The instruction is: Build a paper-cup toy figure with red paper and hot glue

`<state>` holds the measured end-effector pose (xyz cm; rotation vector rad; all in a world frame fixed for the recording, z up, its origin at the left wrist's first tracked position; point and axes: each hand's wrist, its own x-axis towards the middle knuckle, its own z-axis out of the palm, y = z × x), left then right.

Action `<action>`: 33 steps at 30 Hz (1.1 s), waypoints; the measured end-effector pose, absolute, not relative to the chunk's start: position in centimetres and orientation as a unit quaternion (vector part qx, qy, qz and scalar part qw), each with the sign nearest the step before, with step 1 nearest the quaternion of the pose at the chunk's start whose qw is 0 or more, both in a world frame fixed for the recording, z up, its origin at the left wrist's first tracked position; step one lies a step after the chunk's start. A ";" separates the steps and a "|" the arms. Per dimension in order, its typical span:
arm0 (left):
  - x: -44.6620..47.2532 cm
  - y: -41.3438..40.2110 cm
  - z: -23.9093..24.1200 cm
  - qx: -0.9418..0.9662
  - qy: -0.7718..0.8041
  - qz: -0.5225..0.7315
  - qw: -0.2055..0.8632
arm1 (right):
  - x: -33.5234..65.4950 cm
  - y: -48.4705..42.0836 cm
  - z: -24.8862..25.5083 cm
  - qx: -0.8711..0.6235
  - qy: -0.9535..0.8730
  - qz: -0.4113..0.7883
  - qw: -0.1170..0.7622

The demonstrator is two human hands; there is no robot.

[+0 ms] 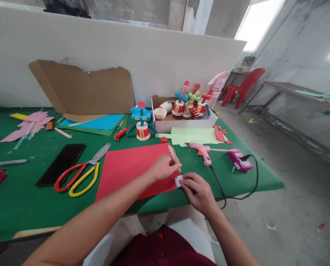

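A large sheet of red paper lies on the green-covered table in front of me. Above its right edge, my left hand is closed around a slim whitish tube, whose lower part is hidden by the fingers. My right hand pinches a small white piece of paper at the sheet's lower right corner, close below the left fingers. Just beyond the sheet sits a small red cap. To the right rests a pink glue gun with a clear stick in its back.
Scissors and a black phone lie left. Behind stand a paper-cup figure and a box of similar figures. Pale green paper lies before the box. A black cord runs from a purple power strip.
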<state>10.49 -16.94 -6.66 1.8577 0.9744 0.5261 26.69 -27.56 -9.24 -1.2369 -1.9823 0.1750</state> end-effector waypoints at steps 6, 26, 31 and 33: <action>10.5 -17.0 -6.8 0.734 0.391 0.233 0.504 | 26.7 -27.6 -9.2 -0.485 -0.779 0.068 0.392; 9.5 -15.3 -5.9 0.681 0.376 0.122 0.616 | 27.4 -27.6 -8.9 -0.499 -0.798 0.065 0.332; 9.4 -15.4 -6.6 0.649 0.378 0.103 0.652 | 27.5 -27.4 -8.5 -0.504 -0.795 0.072 0.329; 9.4 -15.6 -6.5 0.647 0.396 0.097 0.644 | 27.5 -27.4 -8.3 -0.507 -0.796 0.077 0.320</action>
